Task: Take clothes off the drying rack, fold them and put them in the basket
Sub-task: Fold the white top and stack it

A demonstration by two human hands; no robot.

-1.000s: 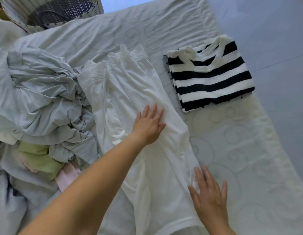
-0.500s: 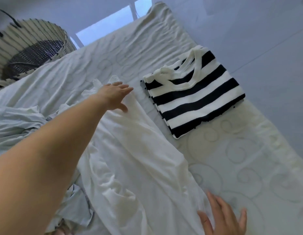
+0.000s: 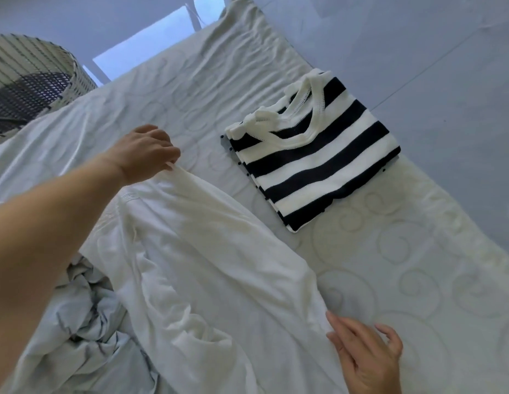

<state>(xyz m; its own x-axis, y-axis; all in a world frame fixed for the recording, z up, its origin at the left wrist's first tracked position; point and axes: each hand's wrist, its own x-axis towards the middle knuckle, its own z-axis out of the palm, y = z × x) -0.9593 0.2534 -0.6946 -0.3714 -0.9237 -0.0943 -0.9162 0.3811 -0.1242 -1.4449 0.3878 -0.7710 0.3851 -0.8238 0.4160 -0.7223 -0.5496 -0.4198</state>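
- The left hand [image 3: 145, 152], flat a moment ago, now pinches the white garment [image 3: 207, 251] by its top corner.
- The bed [image 3: 404, 265]: bare room beyond both hands' fingers.
- The white garment, between the hands: probably thin, limp and light; grip corners.
- The striped top [image 3: 313, 155]: folded, right of the left fingertips.
- The right hand [image 3: 367, 356]: fingers spread, touching the garment's edge.

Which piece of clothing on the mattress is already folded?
The black-and-white striped top, a neat rectangle; the white garment lies spread out and the pale grey clothes are crumpled.
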